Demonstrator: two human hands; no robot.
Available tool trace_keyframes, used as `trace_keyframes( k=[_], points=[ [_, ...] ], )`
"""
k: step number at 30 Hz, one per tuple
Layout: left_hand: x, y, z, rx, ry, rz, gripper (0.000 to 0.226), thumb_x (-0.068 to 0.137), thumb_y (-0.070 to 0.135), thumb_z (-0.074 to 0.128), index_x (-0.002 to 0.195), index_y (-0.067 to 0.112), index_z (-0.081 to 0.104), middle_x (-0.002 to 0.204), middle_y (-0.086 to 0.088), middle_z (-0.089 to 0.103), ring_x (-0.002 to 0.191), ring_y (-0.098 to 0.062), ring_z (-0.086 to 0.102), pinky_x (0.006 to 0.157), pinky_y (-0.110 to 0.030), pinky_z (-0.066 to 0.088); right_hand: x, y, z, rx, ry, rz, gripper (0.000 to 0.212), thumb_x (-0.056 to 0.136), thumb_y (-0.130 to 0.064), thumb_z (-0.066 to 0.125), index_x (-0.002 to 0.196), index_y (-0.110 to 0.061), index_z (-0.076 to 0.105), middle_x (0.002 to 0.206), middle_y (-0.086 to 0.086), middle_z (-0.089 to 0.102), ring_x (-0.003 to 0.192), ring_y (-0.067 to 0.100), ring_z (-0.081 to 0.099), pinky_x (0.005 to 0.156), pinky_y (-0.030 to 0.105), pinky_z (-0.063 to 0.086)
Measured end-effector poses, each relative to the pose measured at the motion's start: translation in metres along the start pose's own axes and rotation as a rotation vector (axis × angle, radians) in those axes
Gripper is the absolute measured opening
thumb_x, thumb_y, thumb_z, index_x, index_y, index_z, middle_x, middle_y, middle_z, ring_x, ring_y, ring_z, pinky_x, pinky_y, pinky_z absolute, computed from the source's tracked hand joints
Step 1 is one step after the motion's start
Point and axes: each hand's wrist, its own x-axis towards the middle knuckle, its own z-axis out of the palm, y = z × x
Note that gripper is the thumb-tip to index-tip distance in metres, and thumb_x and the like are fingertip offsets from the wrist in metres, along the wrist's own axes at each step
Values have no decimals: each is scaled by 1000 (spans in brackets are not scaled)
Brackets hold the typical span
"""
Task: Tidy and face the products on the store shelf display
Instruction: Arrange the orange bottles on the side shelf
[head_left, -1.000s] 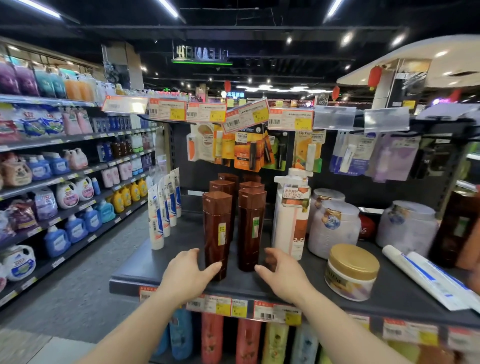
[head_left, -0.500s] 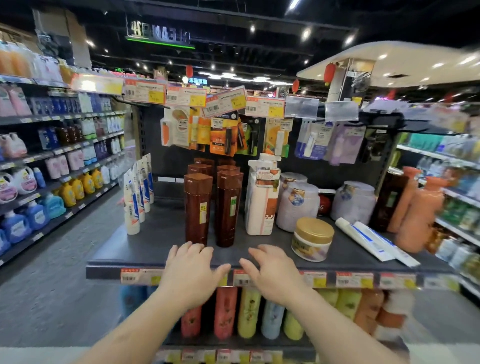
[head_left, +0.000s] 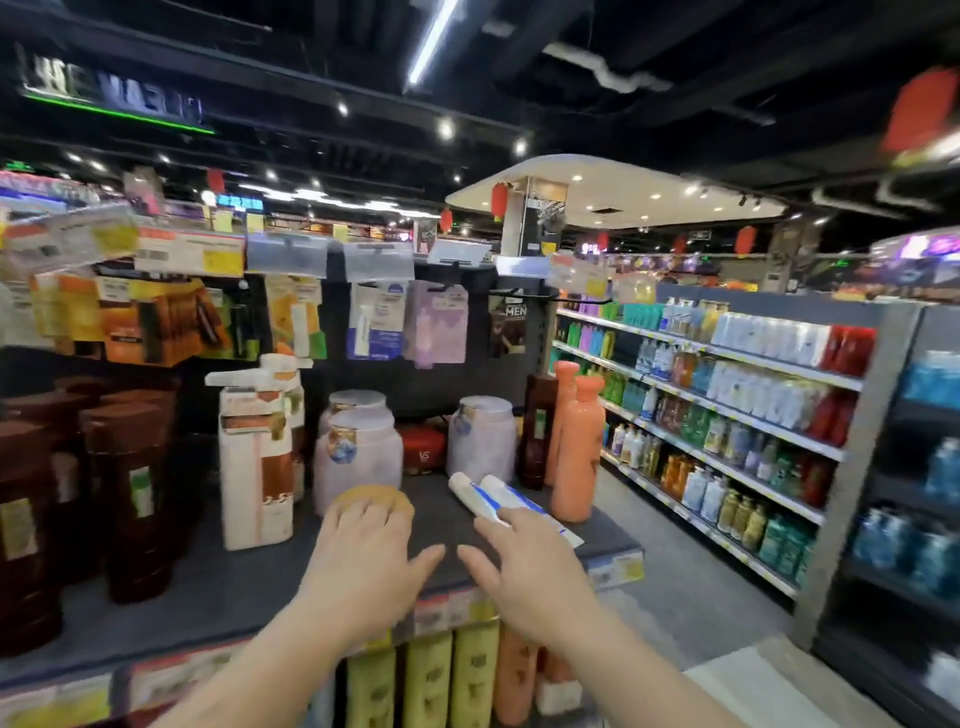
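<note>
The fingers of the left hand are spread and extended over the gold-lidded jar, contact being unclear through the blur, while those of the right hand are spread flat over the near ends of two white tubes lying flat at one o'clock on the grey shelf. The step is judged best done by standing the soft tubes upright and turning the round jar's label forward. At nine o'clock square brown bottles are seen; at twelve, frosted tubs.

A shop: stocked toiletry shelves, price tags, aisles.
</note>
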Motion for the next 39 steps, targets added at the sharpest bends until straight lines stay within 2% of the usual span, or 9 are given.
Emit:
trace_keyframes(
  k=[2, 4, 6, 11, 13, 18, 25, 32, 39],
  points=[
    [25, 33, 3, -40, -10, -16, 72, 90, 67, 23, 147, 23, 30, 154, 1, 31, 143, -21, 21, 117, -40, 14, 7, 37, -10, 21, 46, 11, 72, 81, -66, 22, 124, -25, 63, 119, 5, 62, 114, 27, 55, 91, 34, 45],
    [47, 56, 8, -38, 24, -15, 68, 92, 63, 28, 146, 23, 31, 152, 2, 34, 142, -22, 23, 116, -41, 15, 16, 66, -18, 2, -22, 20, 74, 82, -67, 17, 129, -26, 58, 122, 3, 58, 117, 24, 50, 95, 35, 41],
    [64, 72, 13, -24, 65, -20, 68, 89, 66, 24, 142, 25, 37, 147, 4, 40, 139, -21, 27, 114, -41, 17, 25, 92, -20, 4, -13, -9, 71, 86, -67, 19, 127, -24, 59, 119, 3, 59, 116, 24, 49, 96, 36, 40],
    [93, 95, 31, -39, 61, 3, 74, 83, 69, 18, 139, 27, 39, 143, 7, 43, 137, -19, 30, 113, -38, 17, 36, 129, -12, 63, -44, 1, 91, 75, -79, 7, 127, -26, 59, 122, 0, 58, 117, 20, 48, 99, 32, 38],
    [104, 105, 34, -37, 52, 29, 83, 75, 71, 9, 136, 26, 42, 139, 7, 47, 133, -18, 34, 112, -37, 19, 41, 144, -10, 62, -51, 24, 84, 75, -75, 10, 125, -28, 59, 119, -4, 57, 115, 18, 48, 95, 28, 37],
    [140, 123, 51, -72, 12, 108, 61, 90, 64, 34, 138, 25, 40, 135, 5, 47, 126, -19, 38, 110, -35, 24, 50, 175, -10, 58, -80, 120, 48, 91, -60, 42, 120, -27, 61, 113, -5, 57, 111, 17, 49, 91, 30, 40],
    [184, 134, 73, -214, 45, 159, 67, 87, 62, 46, 140, 19, 42, 140, 2, 45, 130, -17, 35, 111, -33, 25, 68, 209, -7, 14, -124, 251, 65, 86, -67, 46, 140, -32, 44, 134, -7, 49, 125, 15, 44, 102, 32, 40],
    [207, 138, 82, -212, 52, 140, 71, 86, 66, 45, 141, 21, 41, 141, 3, 44, 134, -18, 33, 115, -38, 23, 106, 231, 7, 72, -165, 265, 79, 74, -70, 59, 142, -35, 40, 140, -3, 46, 130, 19, 40, 106, 39, 39],
    [217, 170, 86, -334, 111, -22, 51, 71, 71, 54, 97, 27, 61, 97, 7, 61, 94, -13, 54, 81, -35, 48, 137, 251, 18, 395, -176, 76, 47, 67, -50, 74, 109, -33, 63, 109, -3, 56, 107, 17, 53, 88, 35, 47]
  ],
)
